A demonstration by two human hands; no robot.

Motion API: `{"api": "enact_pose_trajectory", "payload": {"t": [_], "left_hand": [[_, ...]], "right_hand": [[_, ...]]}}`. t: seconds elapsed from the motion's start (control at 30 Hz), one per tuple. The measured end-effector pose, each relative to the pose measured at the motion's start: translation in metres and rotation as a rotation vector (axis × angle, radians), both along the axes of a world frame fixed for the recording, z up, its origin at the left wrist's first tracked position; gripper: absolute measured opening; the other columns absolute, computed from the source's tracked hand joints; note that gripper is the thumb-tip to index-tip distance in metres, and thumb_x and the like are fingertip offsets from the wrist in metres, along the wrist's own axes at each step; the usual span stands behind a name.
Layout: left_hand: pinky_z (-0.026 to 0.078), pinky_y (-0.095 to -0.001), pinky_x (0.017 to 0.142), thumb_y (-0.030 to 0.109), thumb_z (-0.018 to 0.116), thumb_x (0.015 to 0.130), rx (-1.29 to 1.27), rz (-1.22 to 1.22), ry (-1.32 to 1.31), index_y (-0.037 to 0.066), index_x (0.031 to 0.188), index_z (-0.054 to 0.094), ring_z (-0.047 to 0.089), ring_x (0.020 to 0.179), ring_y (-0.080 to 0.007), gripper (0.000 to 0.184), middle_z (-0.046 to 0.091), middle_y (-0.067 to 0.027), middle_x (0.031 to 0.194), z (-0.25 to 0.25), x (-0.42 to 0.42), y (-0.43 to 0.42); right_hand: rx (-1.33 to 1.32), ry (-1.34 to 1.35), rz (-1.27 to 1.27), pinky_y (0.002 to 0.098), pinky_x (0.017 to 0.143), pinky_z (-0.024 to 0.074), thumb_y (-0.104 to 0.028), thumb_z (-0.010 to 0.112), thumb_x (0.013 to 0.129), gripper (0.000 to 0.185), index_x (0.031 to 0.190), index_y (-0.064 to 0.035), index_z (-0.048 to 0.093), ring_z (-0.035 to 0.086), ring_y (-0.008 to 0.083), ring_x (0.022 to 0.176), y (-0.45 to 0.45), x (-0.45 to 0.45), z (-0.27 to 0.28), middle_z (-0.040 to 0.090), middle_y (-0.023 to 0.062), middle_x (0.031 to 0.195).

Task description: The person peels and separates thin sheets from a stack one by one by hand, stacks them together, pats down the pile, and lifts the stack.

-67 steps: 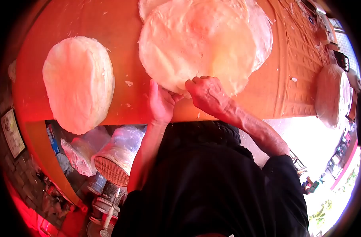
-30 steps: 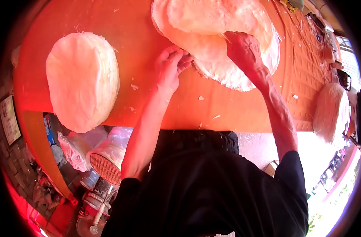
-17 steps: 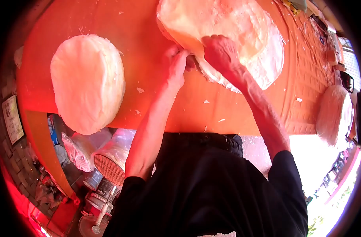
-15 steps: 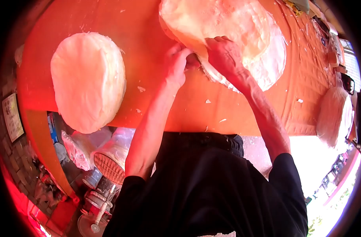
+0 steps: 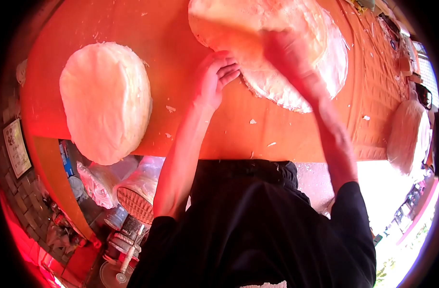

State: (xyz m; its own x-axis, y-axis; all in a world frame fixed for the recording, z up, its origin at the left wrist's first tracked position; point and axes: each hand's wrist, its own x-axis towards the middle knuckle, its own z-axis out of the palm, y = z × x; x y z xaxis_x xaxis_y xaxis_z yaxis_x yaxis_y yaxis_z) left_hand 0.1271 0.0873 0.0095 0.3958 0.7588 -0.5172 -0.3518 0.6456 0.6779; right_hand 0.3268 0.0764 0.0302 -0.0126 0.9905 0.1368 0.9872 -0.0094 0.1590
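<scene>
A large pale stack of thin, rounded sheets [image 5: 258, 24] lies at the top of the orange-covered table, its upper layer offset from a wider whitish layer [image 5: 282, 93] underneath. At the stack's near left edge is my left hand [image 5: 217, 74], fingers loosely bent and apart, with nothing visible in them. My right hand [image 5: 289, 53] is over the top of the stack, smeared by motion, so its fingers cannot be made out. To the left, a second thick oval pale stack [image 5: 104, 103] rests by itself near the table's front edge.
Small white scraps [image 5: 170, 109] dot the orange table cover [image 5: 205, 137]. Another pale bundle [image 5: 407, 137] sits at the table's right end. Below the table at left are a woven basket [image 5: 135, 201] in clear plastic and a fan-like disc [image 5: 115, 274].
My right hand has moved up and slightly right from the stack's near edge. My left hand's fingers have loosened and spread. The upper layer has shifted slightly left.
</scene>
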Motion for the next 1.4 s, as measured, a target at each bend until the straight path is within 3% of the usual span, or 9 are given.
{"api": "enact_pose_trajectory", "payload": {"t": [0.07, 0.27, 0.37, 0.57, 0.73, 0.83, 1.17, 1.3, 1.4], "left_hand": [[0.051, -0.0392, 0.095, 0.02, 0.053, 0.097, -0.017, 0.007, 0.15, -0.004, 0.119, 0.05, 0.062, 0.107, -0.029, 0.033, 0.061, -0.0186, 0.112, 0.002, -0.01, -0.008], [0.054, -0.0352, 0.089, 0.014, 0.053, 0.098, -0.013, 0.05, 0.172, -0.006, 0.127, 0.047, 0.064, 0.103, -0.0263, 0.036, 0.059, -0.019, 0.119, 0.004, -0.004, -0.016], [0.054, -0.0337, 0.088, 0.014, 0.054, 0.098, -0.031, 0.03, 0.103, -0.005, 0.121, 0.051, 0.064, 0.101, -0.0236, 0.031, 0.061, -0.0164, 0.114, 0.004, 0.002, -0.01], [0.056, -0.031, 0.077, 0.016, 0.059, 0.096, -0.056, 0.007, 0.124, 0.0, 0.099, 0.056, 0.066, 0.081, -0.0194, 0.017, 0.064, -0.0096, 0.09, -0.007, 0.024, 0.001], [0.052, -0.0266, 0.061, 0.016, 0.06, 0.094, -0.091, -0.012, 0.176, 0.002, 0.096, 0.059, 0.065, 0.07, -0.0188, 0.015, 0.064, -0.0076, 0.083, -0.002, 0.037, 0.004], [0.05, -0.0253, 0.058, 0.016, 0.059, 0.092, -0.055, -0.025, 0.079, 0.002, 0.097, 0.059, 0.066, 0.068, -0.0192, 0.014, 0.064, -0.0075, 0.084, -0.007, 0.031, 0.001], [0.055, -0.0316, 0.069, 0.012, 0.052, 0.091, -0.089, -0.015, 0.133, 0.002, 0.1, 0.059, 0.063, 0.075, -0.0172, 0.016, 0.063, -0.0075, 0.085, -0.008, 0.032, 0.001], [0.054, -0.0347, 0.077, 0.014, 0.049, 0.092, -0.078, -0.053, 0.021, 0.002, 0.104, 0.06, 0.063, 0.083, -0.0173, 0.02, 0.066, -0.0072, 0.094, -0.015, 0.022, 0.0], [0.052, -0.0351, 0.083, 0.016, 0.05, 0.093, -0.041, -0.037, -0.09, 0.003, 0.109, 0.061, 0.061, 0.091, -0.0179, 0.023, 0.065, -0.0065, 0.1, -0.006, 0.033, 0.003]], "right_hand": [[0.288, -0.493, 0.141, 0.0425, 0.048, 0.0442, -0.014, 0.061, 0.079, 0.006, 0.076, -0.0086, 0.06, 0.062, 0.0284, 0.061, 0.007, 0.04, -0.004, 0.064, 0.0122, 0.069], [0.288, 0.244, 0.069, 0.0401, 0.044, 0.0418, -0.006, 0.058, 0.071, 0.005, 0.069, -0.0098, 0.061, 0.063, 0.0284, 0.059, -0.019, 0.008, 0.111, 0.06, 0.0141, 0.061], [0.04, 0.373, 0.111, 0.0431, 0.048, 0.0459, -0.005, 0.057, 0.07, 0.004, 0.07, -0.0054, 0.061, 0.065, 0.0313, 0.06, -0.021, 0.009, 0.042, 0.062, 0.0157, 0.064], [0.297, 0.265, 0.022, 0.043, 0.051, 0.0465, -0.013, 0.057, 0.088, 0.011, 0.078, -0.0071, 0.06, 0.062, 0.0315, 0.065, 0.018, 0.062, 0.114, 0.061, 0.0167, 0.069], [0.355, 0.168, 0.17, 0.0385, 0.047, 0.0408, 0.0, 0.056, 0.07, 0.012, 0.068, -0.0111, 0.058, 0.056, 0.0271, 0.055, -0.008, 0.03, 0.11, 0.053, 0.0093, 0.058], [0.116, 0.245, 0.157, 0.0429, 0.055, 0.0472, -0.003, 0.057, 0.07, 0.006, 0.072, -0.0082, 0.06, 0.062, 0.0316, 0.066, -0.022, 0.02, 0.005, 0.061, 0.0147, 0.069], [-0.166, 0.427, 0.097, 0.0454, 0.071, 0.0518, -0.016, 0.06, 0.079, 0.018, 0.096, -0.0082, 0.062, 0.064, 0.0358, 0.089, -0.011, -0.025, 0.001, 0.065, 0.014, 0.088], [0.144, 0.587, 0.266, 0.048, 0.086, 0.045, -0.018, 0.068, 0.074, 0.053, 0.124, -0.0045, 0.057, 0.056, 0.0347, 0.105, -0.047, -0.017, 0.005, 0.059, 0.015, 0.108], [0.208, 0.424, 0.157, 0.0477, 0.086, 0.0448, -0.013, 0.065, 0.075, 0.05, 0.123, -0.0044, 0.055, 0.055, 0.0351, 0.107, -0.045, -0.014, -0.021, 0.058, 0.0149, 0.11]]}}
